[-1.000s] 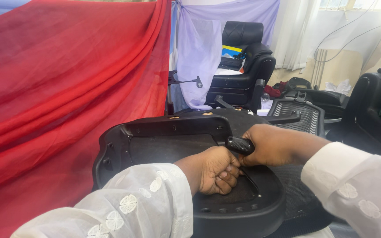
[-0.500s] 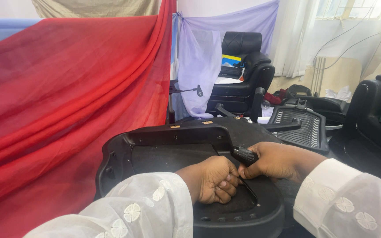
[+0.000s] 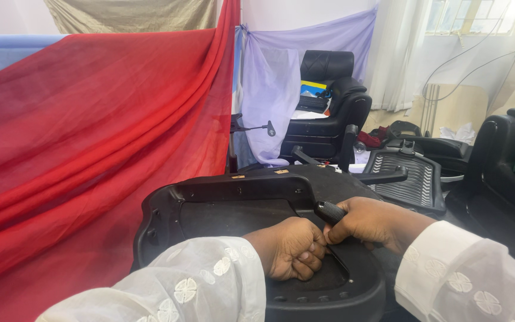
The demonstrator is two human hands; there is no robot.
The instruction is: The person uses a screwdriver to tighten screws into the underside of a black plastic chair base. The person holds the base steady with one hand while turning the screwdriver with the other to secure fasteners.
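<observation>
A black plastic chair-seat shell (image 3: 227, 209) lies underside up directly in front of the person, its raised rim framing a shallow recessed panel; the left hand (image 3: 290, 256) rests inside that recess near the shell's near edge, its fingers (image 3: 309, 262) curled tightly into a fist, though what they grip is hidden beneath the knuckles; the right hand (image 3: 368, 222) sits just beside it, touching it, with fingers pressed together around a black tool with a ribbed handle (image 3: 329, 211) whose end juts out toward the upper left over the shell; both wrists wear white embroidered sleeves (image 3: 210, 286); a broad red cloth (image 3: 90, 143) hangs to the left of the shell, with a lilac cloth (image 3: 275, 101) behind it; farther back stands a black office chair (image 3: 329, 113), and to the right lies a slatted black mesh chair back (image 3: 409, 176), well apart from the hands
</observation>
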